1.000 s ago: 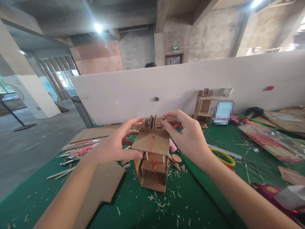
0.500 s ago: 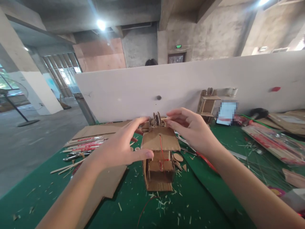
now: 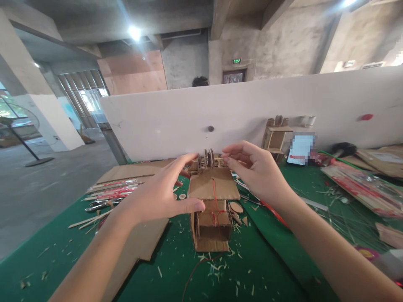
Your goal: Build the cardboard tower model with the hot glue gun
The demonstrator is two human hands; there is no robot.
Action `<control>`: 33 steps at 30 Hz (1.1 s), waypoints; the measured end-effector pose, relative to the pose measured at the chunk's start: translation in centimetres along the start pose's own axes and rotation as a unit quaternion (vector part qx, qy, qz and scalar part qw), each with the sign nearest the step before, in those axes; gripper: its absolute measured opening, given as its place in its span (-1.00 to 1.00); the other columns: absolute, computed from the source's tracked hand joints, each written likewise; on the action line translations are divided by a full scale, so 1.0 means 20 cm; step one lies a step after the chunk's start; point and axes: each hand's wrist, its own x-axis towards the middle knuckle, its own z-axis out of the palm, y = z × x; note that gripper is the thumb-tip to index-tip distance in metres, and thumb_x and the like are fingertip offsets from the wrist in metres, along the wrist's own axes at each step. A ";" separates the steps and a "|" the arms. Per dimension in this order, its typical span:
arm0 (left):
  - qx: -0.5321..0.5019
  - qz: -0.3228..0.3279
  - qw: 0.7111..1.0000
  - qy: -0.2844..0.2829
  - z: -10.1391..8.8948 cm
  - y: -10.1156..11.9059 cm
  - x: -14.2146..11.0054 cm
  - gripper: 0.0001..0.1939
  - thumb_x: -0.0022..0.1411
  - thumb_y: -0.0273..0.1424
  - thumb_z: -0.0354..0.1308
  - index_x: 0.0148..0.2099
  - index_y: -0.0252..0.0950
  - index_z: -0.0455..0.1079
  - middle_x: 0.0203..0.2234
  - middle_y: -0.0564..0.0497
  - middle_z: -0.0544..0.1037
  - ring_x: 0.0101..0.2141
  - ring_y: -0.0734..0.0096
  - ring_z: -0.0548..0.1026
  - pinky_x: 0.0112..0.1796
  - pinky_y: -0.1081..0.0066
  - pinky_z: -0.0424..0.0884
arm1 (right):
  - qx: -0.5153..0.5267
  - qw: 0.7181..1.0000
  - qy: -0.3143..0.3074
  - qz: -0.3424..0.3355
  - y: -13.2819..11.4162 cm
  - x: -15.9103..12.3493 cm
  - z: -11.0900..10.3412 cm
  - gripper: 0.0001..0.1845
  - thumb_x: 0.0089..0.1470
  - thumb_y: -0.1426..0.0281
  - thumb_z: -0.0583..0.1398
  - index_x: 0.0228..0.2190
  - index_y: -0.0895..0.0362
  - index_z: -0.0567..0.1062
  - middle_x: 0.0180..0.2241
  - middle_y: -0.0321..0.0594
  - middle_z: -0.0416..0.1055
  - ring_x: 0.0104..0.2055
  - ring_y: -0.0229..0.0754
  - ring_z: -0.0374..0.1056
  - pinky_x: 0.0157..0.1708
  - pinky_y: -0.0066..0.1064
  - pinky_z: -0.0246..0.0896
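A cardboard model (image 3: 214, 184) stands upright on the green table, with upright cardboard discs (image 3: 208, 158) on top. Red string (image 3: 214, 188) comes through a hole in its top panel and hangs down to a wound, knotted part below. My left hand (image 3: 166, 188) is curved around the model's left side, thumb at the front and fingers by the top left. At the top right, my right hand (image 3: 248, 161) has thumb and fingertips closed around the end of a thin wooden stick beside the discs; the fingers partly hide it.
Cardboard sheets (image 3: 138, 239) and packs of sticks (image 3: 116, 188) lie at left. A second cardboard model (image 3: 273, 138) stands behind by the white partition (image 3: 163, 121), near a blurred screen (image 3: 300, 149). Plastic-wrapped packs (image 3: 362, 188) lie at right. Wood shavings litter the table.
The view has shifted very slightly. My right hand has moved a little to the right of the discs; my left hand stays around the model.
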 end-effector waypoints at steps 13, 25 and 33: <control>-0.006 0.001 1.000 -0.007 -0.03 0.00 -0.01 -0.11 0.06 -0.10 0.28 0.33 0.06 -0.11 0.27 -0.04 0.16 0.13 -0.07 0.29 0.00 0.04 0.40 | 0.000 0.999 -0.031 -0.013 0.00 0.01 -0.02 -0.85 0.09 0.40 0.19 -0.23 0.10 0.45 -0.28 -0.21 0.51 -0.22 -0.19 0.44 -0.24 -0.30 0.40; -0.037 0.003 0.999 0.000 -0.03 -0.01 -0.01 -0.13 0.05 -0.13 0.30 0.32 0.09 -0.07 0.25 -0.01 0.20 0.09 -0.02 0.34 0.01 0.06 0.40 | -0.078 0.991 -0.110 -0.022 -0.01 -0.01 -0.07 -0.64 0.08 0.53 0.07 -0.08 0.05 0.38 -0.14 -0.17 0.43 -0.11 -0.13 0.40 -0.15 -0.20 0.44; -0.142 -0.018 0.982 -0.119 -0.10 -0.12 -0.02 0.12 -0.07 -0.11 0.38 0.37 0.07 -0.27 0.28 -0.13 0.10 0.15 -0.08 0.28 -0.03 0.11 0.41 | -0.125 0.954 -0.273 -0.027 -0.04 -0.03 -0.18 -0.21 0.01 0.21 0.27 0.23 -0.08 0.12 0.16 -0.10 0.26 0.08 0.09 0.31 -0.14 -0.19 0.44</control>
